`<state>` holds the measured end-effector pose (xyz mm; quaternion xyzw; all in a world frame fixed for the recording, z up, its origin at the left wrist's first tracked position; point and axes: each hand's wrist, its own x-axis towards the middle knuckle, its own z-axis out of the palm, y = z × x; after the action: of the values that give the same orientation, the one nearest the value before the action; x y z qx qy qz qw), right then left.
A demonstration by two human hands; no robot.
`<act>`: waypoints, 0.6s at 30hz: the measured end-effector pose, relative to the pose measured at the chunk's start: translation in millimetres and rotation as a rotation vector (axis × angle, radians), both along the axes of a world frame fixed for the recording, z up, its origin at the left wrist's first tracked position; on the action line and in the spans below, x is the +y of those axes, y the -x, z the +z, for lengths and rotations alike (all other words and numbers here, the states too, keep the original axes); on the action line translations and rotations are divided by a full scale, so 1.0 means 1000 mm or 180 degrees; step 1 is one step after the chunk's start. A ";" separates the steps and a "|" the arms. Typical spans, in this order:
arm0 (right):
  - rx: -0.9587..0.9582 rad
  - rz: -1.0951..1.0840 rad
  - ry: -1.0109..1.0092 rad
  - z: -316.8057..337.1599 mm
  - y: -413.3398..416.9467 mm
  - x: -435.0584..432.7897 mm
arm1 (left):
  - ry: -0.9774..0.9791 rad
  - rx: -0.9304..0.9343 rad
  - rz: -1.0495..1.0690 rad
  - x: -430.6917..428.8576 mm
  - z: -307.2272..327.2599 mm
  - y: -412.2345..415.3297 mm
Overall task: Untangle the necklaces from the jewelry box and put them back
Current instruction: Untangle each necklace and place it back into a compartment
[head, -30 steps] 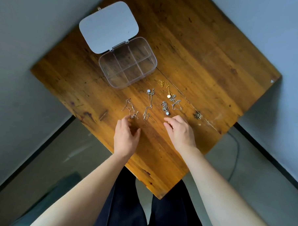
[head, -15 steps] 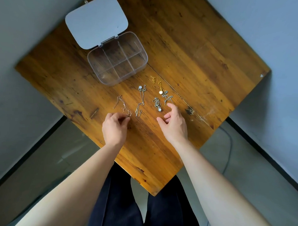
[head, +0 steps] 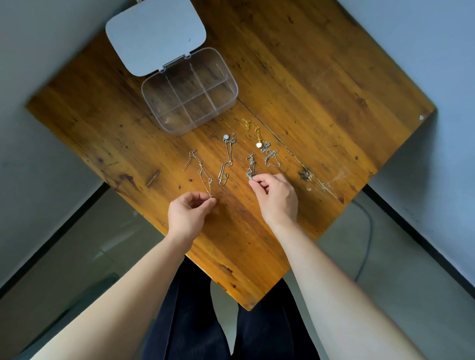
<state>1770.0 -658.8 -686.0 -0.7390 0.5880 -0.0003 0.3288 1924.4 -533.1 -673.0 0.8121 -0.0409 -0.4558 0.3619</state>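
My left hand (head: 187, 217) is pinching the near end of the pinkish chain (head: 200, 170), fingers (head: 206, 203) closed together on it at the bench (head: 330, 75) surface. My right hand (head: 277, 199) is pinching the near end of the short silver chain (head: 251, 166), fingertips clamped on what seems to be its small pendant. Between these two is lying the long silver necklace (head: 226, 160), free of the others. Toward the jewelry box (head: 190, 92) from my right hand, the gold necklace (head: 254, 131) and a silver tangle (head: 271, 158) are touching, perhaps still interlocked. The box, farthest off, is standing open and its compartments are looking empty. I am judging every chain light, limp and prone to kinking; an end, clasp or pendant is offering the surest hold, lifted slowly.
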 end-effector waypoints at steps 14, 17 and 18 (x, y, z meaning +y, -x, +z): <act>-0.0217 0.1291 0.0625 0.008 -0.002 -0.009 | -0.0040 0.0673 0.0326 -0.002 0.003 -0.009; -0.0234 0.1469 0.0789 0.008 0.000 -0.012 | 0.0003 0.0735 0.0325 0.000 0.004 -0.010; -0.0229 0.1522 0.0856 0.008 0.000 -0.012 | 0.0013 0.0756 0.0341 0.000 0.004 -0.010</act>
<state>1770.4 -670.6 -678.0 -0.8933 0.3795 -0.0270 0.2392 1934.8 -532.7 -668.8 0.7527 0.0448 -0.5288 0.3897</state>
